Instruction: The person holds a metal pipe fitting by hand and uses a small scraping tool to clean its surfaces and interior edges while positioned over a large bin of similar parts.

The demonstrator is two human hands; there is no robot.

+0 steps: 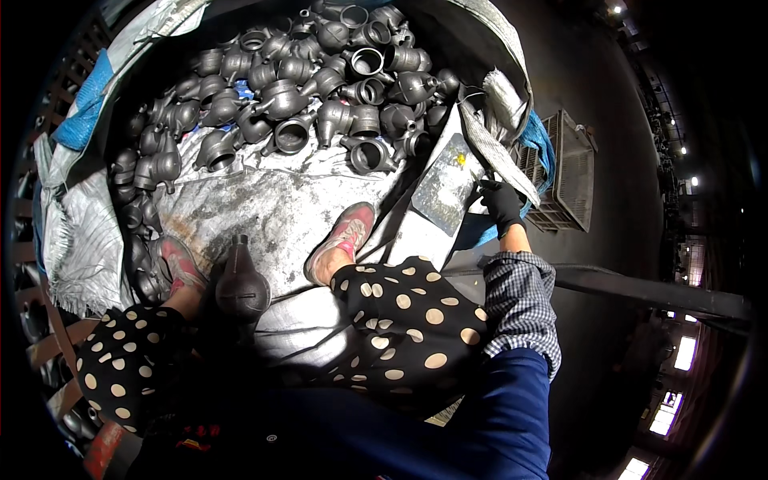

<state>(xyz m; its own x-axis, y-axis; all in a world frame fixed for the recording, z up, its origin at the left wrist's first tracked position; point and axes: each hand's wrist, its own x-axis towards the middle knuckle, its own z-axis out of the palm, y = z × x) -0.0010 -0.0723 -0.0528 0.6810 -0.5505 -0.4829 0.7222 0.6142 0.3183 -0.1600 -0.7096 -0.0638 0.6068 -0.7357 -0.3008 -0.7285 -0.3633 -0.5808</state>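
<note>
My right hand (pixel 502 206), in a black glove, reaches out to the right beside a dark, worn flat board (pixel 445 182) with a small yellow spot. Its fingers are drawn together at the board's edge by the white sack's fold; whatever they grip is too dark to make out. Between my feet is a dark grey, bulb-shaped metal casting (pixel 242 290) with a narrow neck pointing away from me. My left hand does not show; the area below the casting is in deep shadow.
A heap of similar dark castings (pixel 284 100) fills the far part of a large white woven sack (pixel 280 200). My feet in pink shoes (pixel 350 232) rest on the sack cloth. Right of it stand a plastic crate (pixel 572 172) and a dark metal bar (pixel 640 294).
</note>
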